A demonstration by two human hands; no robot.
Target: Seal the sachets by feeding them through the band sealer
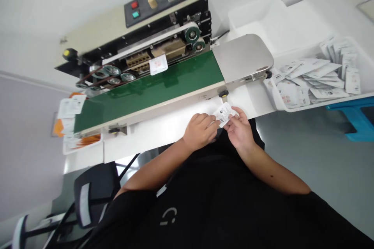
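Observation:
A small white printed sachet point(224, 113) is held between my two hands, in front of the sealing machine's near edge. My left hand point(202, 130) pinches its left edge with curled fingers. On the other side, my right hand point(240, 129) grips the sachet's right edge between thumb and fingers. Another white sachet point(158, 65) hangs from the band sealer point(163, 46), its lower part over the green conveyor belt point(152, 89).
To the right, a white bin point(280, 103) holds many sachets, with a blue stool point(355, 120) below. Sachets point(71, 107) pile at the belt's left end above another white bin point(67, 149). A black chair point(96, 186) stands at lower left.

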